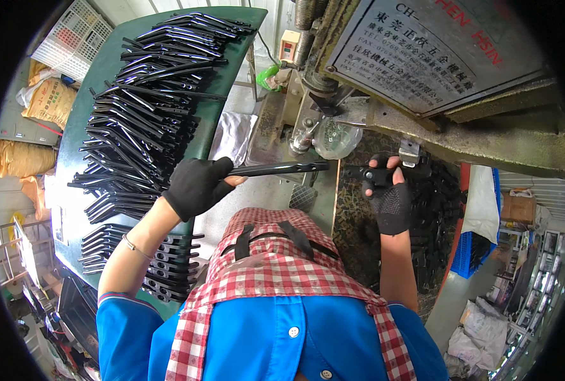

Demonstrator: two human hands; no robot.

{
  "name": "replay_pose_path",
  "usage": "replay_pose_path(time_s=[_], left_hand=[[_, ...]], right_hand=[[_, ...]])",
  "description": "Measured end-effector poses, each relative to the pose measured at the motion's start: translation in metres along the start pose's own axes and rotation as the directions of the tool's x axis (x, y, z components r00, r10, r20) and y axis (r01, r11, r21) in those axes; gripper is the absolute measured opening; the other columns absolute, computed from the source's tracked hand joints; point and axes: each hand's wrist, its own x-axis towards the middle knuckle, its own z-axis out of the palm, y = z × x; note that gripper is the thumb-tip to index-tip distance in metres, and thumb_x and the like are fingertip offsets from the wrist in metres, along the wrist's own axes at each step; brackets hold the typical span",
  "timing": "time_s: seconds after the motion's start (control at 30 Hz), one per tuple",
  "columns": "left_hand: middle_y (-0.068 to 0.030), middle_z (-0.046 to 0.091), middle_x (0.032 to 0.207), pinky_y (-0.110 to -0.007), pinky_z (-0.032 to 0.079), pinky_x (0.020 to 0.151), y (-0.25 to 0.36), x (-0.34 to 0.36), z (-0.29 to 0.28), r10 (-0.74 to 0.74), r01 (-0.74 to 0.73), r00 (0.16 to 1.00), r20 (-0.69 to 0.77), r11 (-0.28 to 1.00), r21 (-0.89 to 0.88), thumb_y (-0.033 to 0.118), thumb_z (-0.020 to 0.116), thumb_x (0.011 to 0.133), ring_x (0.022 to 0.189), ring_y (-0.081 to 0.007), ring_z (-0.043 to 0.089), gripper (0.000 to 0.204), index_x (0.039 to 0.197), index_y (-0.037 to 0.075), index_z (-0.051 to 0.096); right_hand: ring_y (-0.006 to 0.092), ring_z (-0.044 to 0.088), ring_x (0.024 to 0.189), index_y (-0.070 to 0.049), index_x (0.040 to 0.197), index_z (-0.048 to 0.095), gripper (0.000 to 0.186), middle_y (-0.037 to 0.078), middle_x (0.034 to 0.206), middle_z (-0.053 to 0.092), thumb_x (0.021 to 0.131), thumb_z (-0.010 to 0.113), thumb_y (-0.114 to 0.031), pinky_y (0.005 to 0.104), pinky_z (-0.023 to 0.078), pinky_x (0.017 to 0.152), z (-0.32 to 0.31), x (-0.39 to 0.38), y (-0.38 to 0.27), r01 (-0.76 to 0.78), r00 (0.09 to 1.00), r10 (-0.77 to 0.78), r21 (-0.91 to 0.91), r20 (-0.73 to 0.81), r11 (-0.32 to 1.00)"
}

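Observation:
My left hand (195, 185), in a black fingerless glove, grips one end of a black metal tube (276, 169), which lies crosswise, pointing right toward a silver cylindrical fitting (300, 143) on the machine. My right hand (388, 203), also gloved, pinches a small flat black bracket (360, 173) just right of the tube's far end, below a metal block (410, 153) under the machine's arm. Beneath and beside this hand, dark metal parts (428, 228) are piled on a worn work surface. A plastic bowl (337, 143) of small pieces sits behind the tube.
A green table (235, 28) at left carries many bent black tubes (127, 136) and rows of brackets (165, 276). A press machine (460, 124) fills the upper right. Sacks (47, 101) and a white crate (76, 38) stand far left, a blue crate (465, 260) right. A switch box (289, 44) hangs behind.

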Motion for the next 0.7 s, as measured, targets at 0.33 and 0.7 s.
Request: replay_pose_path(time_s=[0.33, 0.7], left_hand=[[-0.0145, 0.052, 0.054, -0.047, 0.041, 0.049, -0.012, 0.0, -0.016, 0.01, -0.011, 0.999, 0.051, 1.0, 0.025, 0.05, 0.05, 0.092, 0.053, -0.037, 0.056, 0.042, 0.08, 0.009, 0.054], [-0.0135, 0.053, 0.053, -0.045, 0.044, 0.049, -0.021, 0.008, -0.026, 0.084, -0.091, 0.996, 0.042, 0.979, 0.184, 0.052, 0.051, 0.09, 0.053, -0.0358, 0.058, 0.044, 0.078, 0.009, 0.055]], right_hand=[[0.0206, 0.062, 0.078, -0.012, 0.103, 0.053, 0.016, 0.014, 0.105, 0.061, 0.098, 0.05, -0.026, 0.0289, 0.053, 0.058, 0.059, 0.006, 0.023, -0.018, 0.965, 0.037, 0.076, -0.26, 0.997], [0.0057, 0.034, 0.044, -0.009, 0.098, 0.053, 0.02, 0.0, 0.068, 0.049, 0.097, 0.05, -0.029, 0.0203, 0.026, 0.043, 0.049, 0.018, 0.045, -0.166, 0.945, 0.075, -0.27, -0.318, 0.949]])
